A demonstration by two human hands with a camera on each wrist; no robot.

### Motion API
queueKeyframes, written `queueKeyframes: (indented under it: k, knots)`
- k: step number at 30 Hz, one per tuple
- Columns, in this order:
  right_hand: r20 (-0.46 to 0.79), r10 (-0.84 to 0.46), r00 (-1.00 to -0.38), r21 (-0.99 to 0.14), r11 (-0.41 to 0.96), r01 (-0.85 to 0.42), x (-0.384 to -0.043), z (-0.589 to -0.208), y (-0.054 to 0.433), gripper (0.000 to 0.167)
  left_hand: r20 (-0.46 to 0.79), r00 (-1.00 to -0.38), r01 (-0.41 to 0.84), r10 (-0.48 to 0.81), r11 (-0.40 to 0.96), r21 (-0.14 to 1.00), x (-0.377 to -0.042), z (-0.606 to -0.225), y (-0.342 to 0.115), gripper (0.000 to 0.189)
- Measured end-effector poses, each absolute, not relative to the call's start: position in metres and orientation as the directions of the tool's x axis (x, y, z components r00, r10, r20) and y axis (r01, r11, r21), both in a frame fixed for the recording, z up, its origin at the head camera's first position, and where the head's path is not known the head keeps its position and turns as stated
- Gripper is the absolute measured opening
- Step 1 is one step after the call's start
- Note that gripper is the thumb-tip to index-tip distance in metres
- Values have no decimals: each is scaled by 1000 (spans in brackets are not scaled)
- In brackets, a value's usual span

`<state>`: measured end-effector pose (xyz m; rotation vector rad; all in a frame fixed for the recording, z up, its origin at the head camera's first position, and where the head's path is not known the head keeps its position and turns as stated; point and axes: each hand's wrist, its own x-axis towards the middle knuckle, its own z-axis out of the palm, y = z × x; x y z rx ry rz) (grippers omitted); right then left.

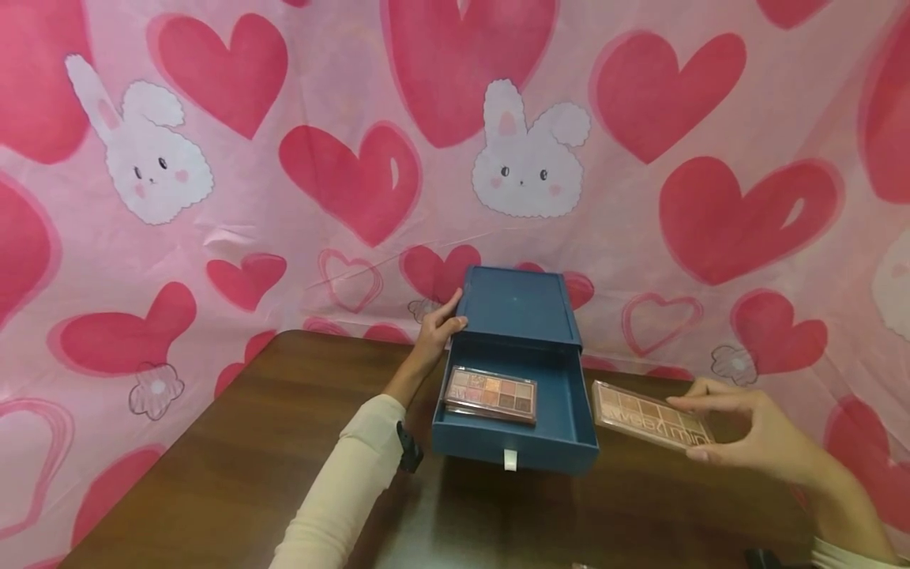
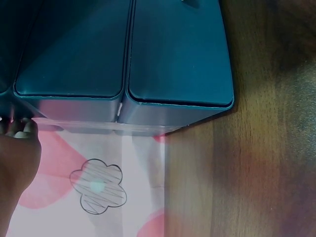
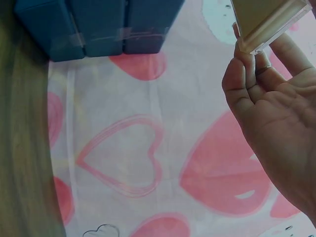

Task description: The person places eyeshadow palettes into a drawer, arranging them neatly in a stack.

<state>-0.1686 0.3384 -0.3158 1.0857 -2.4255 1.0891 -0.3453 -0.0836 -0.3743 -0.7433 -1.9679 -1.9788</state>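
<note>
A blue drawer box [image 1: 515,304] stands on the table with its top drawer [image 1: 562,399] pulled out. Inside the drawer, toward the left, lie eyeshadow palettes [image 1: 492,393], apparently stacked. My left hand [image 1: 432,340] rests against the box's left side, thumb by the top edge; in the left wrist view that hand [image 2: 17,158] shows only partly. Just right of the drawer, my right hand [image 1: 757,431] pinches another eyeshadow palette [image 1: 650,415] between thumb and fingers, tilted and raised. The right wrist view catches one corner of this palette [image 3: 269,24].
Beneath everything is a brown wooden table [image 1: 284,442]. A pink cloth [image 1: 341,190] with hearts and rabbits hangs behind it. A white pull tab [image 1: 509,460] sticks out from the drawer front. Lower drawers [image 2: 74,54] of the box appear in the left wrist view.
</note>
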Motion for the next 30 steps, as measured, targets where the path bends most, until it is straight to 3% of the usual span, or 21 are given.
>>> queueKeyframes:
  k: [12,21,30]
  knots:
    - [446,-474,-760,-502,570,-650,-177,-294,299,58,514,-842,517,161,-29,855,-347,-374,-84,66]
    - [355,-541,-762,-644,449,-619,-198,-288,258,55,508,-846,508,160,-41,860,-345,-374,-83,67]
    - [345,-540,-768,-624,479,-617,-219,-290,226,49,508,-845,508,164,-46,860,-348,-375,-82,65]
